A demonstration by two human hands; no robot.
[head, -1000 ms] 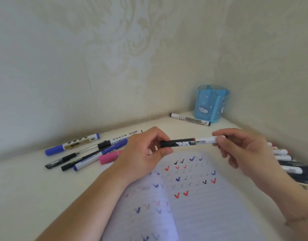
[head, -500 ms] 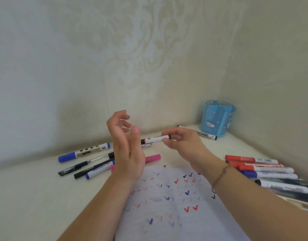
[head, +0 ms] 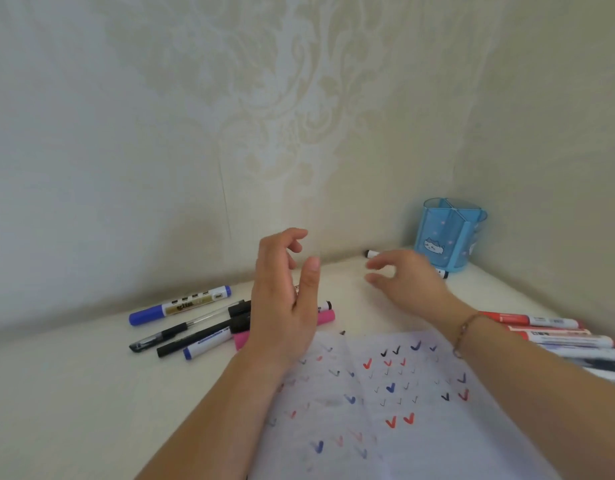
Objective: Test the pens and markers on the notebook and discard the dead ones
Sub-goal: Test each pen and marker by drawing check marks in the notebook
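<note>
The open notebook (head: 420, 420) lies in front of me, its pages covered in red, blue and black check marks. My left hand (head: 285, 303) is raised edge-on above the notebook's far left corner, fingers relaxed and empty. My right hand (head: 406, 282) hovers beyond the notebook with loosely curled fingers and holds nothing. A black-and-white marker (head: 325, 305) lies behind my left hand, only its end showing, beside a pink marker (head: 326, 317). To their left lies a group of pens and markers (head: 195, 327). A row of markers (head: 555, 336) lies at the right.
A blue pen holder (head: 450, 237) stands in the back right corner. In front of it lies a whiteboard marker (head: 371, 253), mostly hidden by my right hand. Walls close off the white desk (head: 74, 393) at the back and right.
My right hand let go of the black-and-white marker, which now lies with the left group, and moved right toward the holder. My left hand stayed raised and empty.
</note>
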